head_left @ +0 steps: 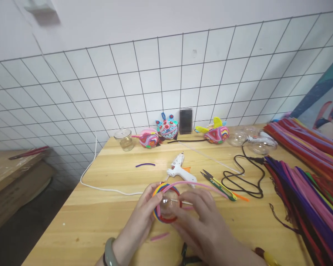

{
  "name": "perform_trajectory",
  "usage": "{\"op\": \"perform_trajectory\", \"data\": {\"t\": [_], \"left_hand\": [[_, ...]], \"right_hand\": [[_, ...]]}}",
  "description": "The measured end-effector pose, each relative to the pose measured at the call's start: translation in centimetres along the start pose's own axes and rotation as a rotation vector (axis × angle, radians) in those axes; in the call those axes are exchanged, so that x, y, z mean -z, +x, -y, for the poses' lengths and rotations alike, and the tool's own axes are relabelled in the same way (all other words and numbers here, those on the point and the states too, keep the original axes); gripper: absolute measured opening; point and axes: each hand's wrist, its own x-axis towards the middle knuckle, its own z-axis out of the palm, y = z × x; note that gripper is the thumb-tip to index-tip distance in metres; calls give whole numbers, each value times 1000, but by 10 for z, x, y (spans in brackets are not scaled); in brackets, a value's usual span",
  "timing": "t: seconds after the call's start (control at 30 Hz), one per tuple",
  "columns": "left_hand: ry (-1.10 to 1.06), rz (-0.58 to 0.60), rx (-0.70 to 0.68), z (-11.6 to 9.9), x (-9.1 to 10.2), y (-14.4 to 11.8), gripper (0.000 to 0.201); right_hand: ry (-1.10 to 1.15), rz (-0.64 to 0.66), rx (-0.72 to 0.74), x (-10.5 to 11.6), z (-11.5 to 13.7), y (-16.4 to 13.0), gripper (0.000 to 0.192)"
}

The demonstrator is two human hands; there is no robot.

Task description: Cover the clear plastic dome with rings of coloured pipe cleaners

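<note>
Clear ball (166,205) wrapped in pipe cleaners; left hand (141,220) and right hand (202,221) grip it.

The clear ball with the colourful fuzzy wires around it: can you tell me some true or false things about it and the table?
1. Both hands hold the clear plastic ball wrapped in coloured pipe cleaners. True: the left hand and the right hand are both on it.
2. The white glue gun is in the right hand. False: it lies on the wooden table behind the ball.
3. Three finished colourful pipe-cleaner figures stand by the tiled wall. True.
4. The small glass jar with a lid sits at the right. False: it is at the back left.
5. The left wrist is bare. False: it wears a grey-green bangle.
</note>
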Motion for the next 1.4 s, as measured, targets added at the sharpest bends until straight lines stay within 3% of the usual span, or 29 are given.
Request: {"op": "perform_trajectory", "data": {"t": [0.23,0.4,0.63,0.97,1.1,1.4], "left_hand": [[5,-63,12,0,-3,-1,31],[34,-67,0,0,-2,-2,26],[89,-76,7,3,-1,-2,31],[149,-122,-12,-2,-2,-2,31],[147,-85,4,-5,-5,-4,30],[155,-65,2,-4,-4,-4,26]], "right_hand": [[-17,154,194,-6,9,3,28],[-59,297,187,-5,6,2,36],[-99,351,199,-7,8,4,35],[-38,310,213,2,7,8,36],[-31,293,207,2,8,9,43],[-31,269,204,-6,6,1,37]]}}
